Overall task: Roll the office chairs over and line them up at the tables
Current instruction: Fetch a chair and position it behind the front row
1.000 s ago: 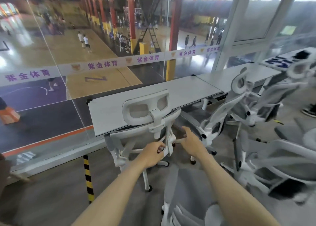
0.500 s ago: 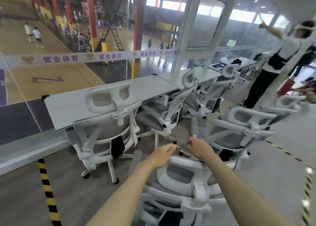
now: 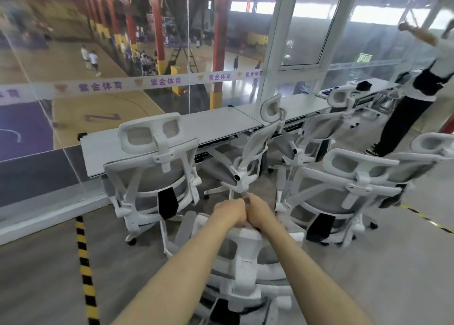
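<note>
Tables (image 3: 221, 125): white row along glass wall (image 3: 122, 54), far end blurred.
Nearest chair (image 3: 245, 258): back from tables, behind other chairs, base blurred.
Left hand (image 3: 229, 213), right hand (image 3: 260, 214): touching, fingers curled over headrest (image 3: 245, 233), fingertips hidden.

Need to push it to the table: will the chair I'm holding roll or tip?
The chair likely rolls easily; the floor looks smooth. The left hand and right hand hold its headrest top, so a hard shove might tilt it. Thin frame and mesh suggest lightness.
</note>
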Available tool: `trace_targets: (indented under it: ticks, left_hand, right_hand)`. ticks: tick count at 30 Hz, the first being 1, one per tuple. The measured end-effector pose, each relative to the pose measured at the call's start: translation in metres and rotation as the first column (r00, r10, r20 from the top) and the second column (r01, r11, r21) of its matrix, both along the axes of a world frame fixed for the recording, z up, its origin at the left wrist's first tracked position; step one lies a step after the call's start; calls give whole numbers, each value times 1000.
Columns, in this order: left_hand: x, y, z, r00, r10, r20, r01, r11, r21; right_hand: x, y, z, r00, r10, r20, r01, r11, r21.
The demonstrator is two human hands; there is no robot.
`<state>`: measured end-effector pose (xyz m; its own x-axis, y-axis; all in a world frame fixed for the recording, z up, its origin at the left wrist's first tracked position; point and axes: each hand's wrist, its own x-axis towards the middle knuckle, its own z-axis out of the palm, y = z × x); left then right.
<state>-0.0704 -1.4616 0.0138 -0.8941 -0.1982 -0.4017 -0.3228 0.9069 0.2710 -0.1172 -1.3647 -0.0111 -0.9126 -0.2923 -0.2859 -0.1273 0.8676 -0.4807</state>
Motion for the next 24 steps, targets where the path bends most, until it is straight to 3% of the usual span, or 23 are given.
trace_targets:
  ticks: [3,5,10,17,24]
  left_hand:
    - [-14,32,-6,996,88,-11,-88,996,-12]
    - [-17,53,-9,983,167,-71,-167,986,13]
    - [8,89,-9,872,346,-346,-388,920,-56]
    - [28,105,-9,801,456,-387,-503,864,-21]
    - [31,81,-15,745,522,-415,-610,785,-107]
  right_hand:
    - [1,46,6,977,41,-210,-41,999,7]
    - [-6,80,0,964,63,-259,-80,995,-55]
    - [-13,138,-30,968,249,-8,-231,885,-405]
    - [3,160,-35,920,391,19,-316,771,-553]
    - [-7,142,-32,887,462,20,-386,764,-517]
